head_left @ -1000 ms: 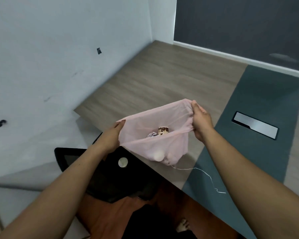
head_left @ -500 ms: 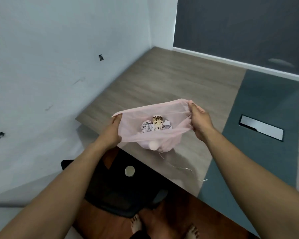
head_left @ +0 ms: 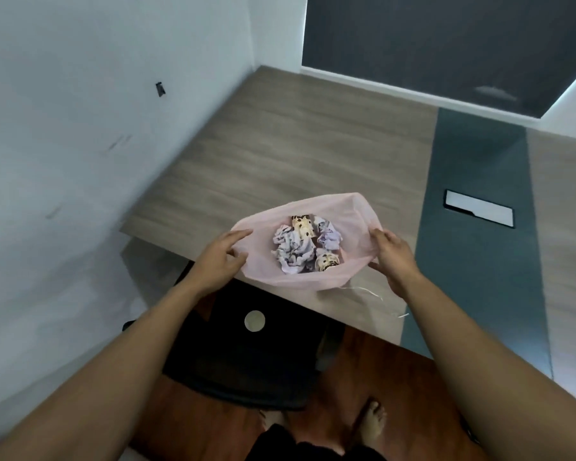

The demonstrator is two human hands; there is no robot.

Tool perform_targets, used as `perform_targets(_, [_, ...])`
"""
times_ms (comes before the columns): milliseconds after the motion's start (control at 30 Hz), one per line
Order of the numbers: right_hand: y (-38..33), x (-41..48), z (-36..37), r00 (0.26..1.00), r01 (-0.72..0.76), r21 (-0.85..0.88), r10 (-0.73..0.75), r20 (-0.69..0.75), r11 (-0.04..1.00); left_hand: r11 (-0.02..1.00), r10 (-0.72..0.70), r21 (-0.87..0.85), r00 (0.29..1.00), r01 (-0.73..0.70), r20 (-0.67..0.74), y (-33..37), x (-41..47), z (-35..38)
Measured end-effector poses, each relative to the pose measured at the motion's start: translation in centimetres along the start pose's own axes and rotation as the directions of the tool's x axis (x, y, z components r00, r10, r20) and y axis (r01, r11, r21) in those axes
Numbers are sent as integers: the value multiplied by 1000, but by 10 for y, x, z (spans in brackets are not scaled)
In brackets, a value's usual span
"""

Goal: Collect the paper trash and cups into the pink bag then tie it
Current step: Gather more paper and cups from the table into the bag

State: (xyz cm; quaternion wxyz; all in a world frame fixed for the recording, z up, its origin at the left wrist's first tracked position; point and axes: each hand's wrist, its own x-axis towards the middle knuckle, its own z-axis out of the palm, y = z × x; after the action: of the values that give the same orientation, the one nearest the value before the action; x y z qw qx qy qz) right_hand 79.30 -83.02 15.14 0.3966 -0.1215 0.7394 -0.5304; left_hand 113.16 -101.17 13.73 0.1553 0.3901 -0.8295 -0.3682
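The pink bag (head_left: 346, 211) lies on the wooden table (head_left: 296, 144) near its front edge, mouth wide and facing me. Inside it are crumpled paper (head_left: 291, 249) and two spotted paper cups, one at the back (head_left: 301, 227) and one at the front (head_left: 326, 261). My left hand (head_left: 218, 257) is at the bag's left rim with fingers spread, touching it at most lightly. My right hand (head_left: 393, 257) pinches the right rim between thumb and fingers. A thin white string (head_left: 376, 294) trails from the bag toward the table edge.
A black chair (head_left: 246, 354) stands under the table's front edge, right below the bag. A dark green strip (head_left: 473, 194) with a white-lidded slot (head_left: 478, 212) runs along the table to the right. A white wall closes the left side. My bare foot (head_left: 373, 424) rests on the reddish floor.
The bag came down from hanging in the air onto the table, and its mouth spread wider. My left hand's fingers have loosened from the rim.
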Motion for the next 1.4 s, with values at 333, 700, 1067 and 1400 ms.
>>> perform_targets(333, [80, -66, -1, 985, -171, -107, 171, -7, 979, 992, -112, -62, 993, 110, -25, -44, -105, 2])
perform_targets(700, [164, -182, 42, 808, 160, -632, 267, 526, 759, 824, -338, 565, 781, -24, 526, -36, -215, 59])
perform_targets(1067, [203, -216, 50, 805, 499, -760, 100, 584, 417, 713, -200, 701, 958, 0, 204, -36, -245, 108])
perform_targets(1400, [221, -259, 25, 684, 609, -738, 279, 674, 291, 785, -217, 619, 944, 16, 250, -46, -339, 126])
